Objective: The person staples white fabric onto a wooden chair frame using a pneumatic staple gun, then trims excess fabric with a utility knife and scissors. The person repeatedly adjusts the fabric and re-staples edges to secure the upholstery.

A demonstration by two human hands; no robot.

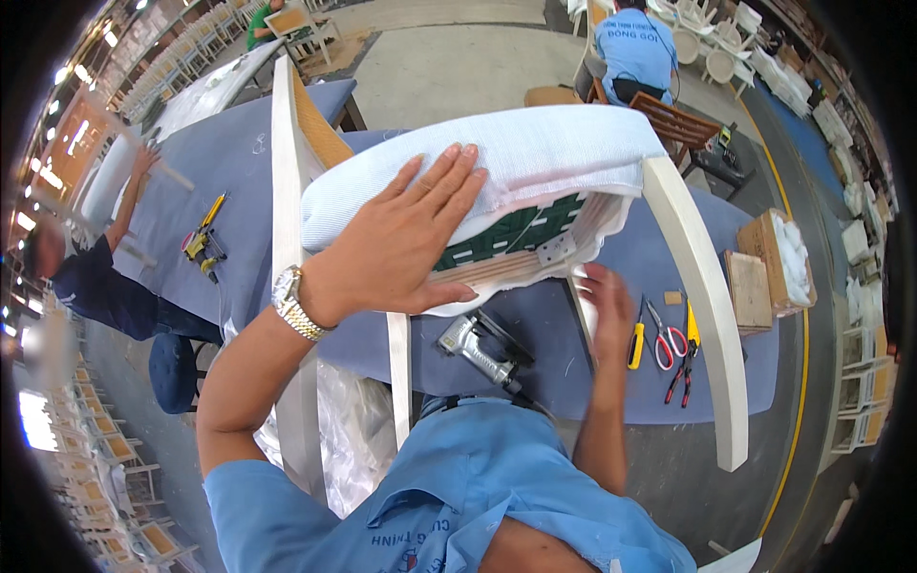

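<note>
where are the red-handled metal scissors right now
In the head view, the scissors lie on the blue-grey table, right of the person's right hand, between the yellow-handled screwdriver and red-handled black pliers.

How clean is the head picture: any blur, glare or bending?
Head view: right hand looks motion-blurred, left hand crisper; bright patches along the left rim are blown out; yellow floor line bows with the fisheye; corners fall black.

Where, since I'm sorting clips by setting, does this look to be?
Likely a furniture workshop: a pale-blue fabric-covered chair seat, a silver metal handheld tool and rows of pale wooden chairs suggest it.
</note>
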